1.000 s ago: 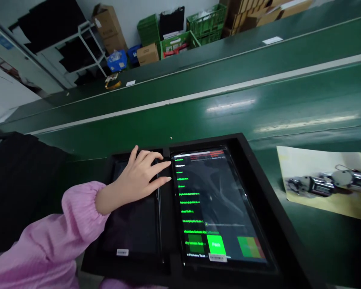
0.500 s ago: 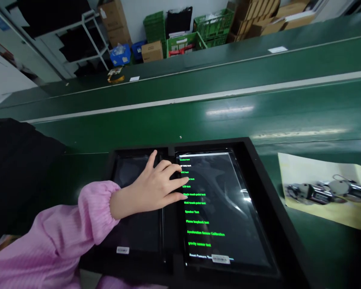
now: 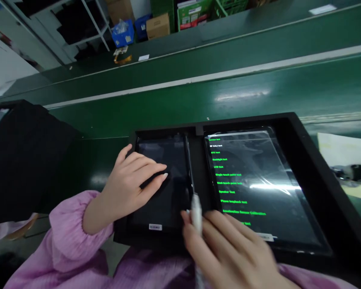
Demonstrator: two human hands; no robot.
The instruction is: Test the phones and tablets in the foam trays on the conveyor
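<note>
Two tablets lie side by side in a black foam tray. The left tablet has a dark screen with a small barcode label near its lower edge. On the right tablet, a list of test names glows mostly in green. My left hand hovers over the left tablet's left side, fingers stretched and holding nothing; contact with the glass cannot be told. My right hand, blurred, grips a white pen that points up over the gap between the tablets. It covers the bottom of the list.
Green workbench surface surrounds the tray. A black covered stack stands at left. Shiny metal parts rest on yellowish paper at right. Beyond the bench are a blue bin, a cardboard box and green crates.
My left hand has moved from the right tablet's list back left over the dark tablet. My right hand has come into view with the white pen. The camera view has shifted.
</note>
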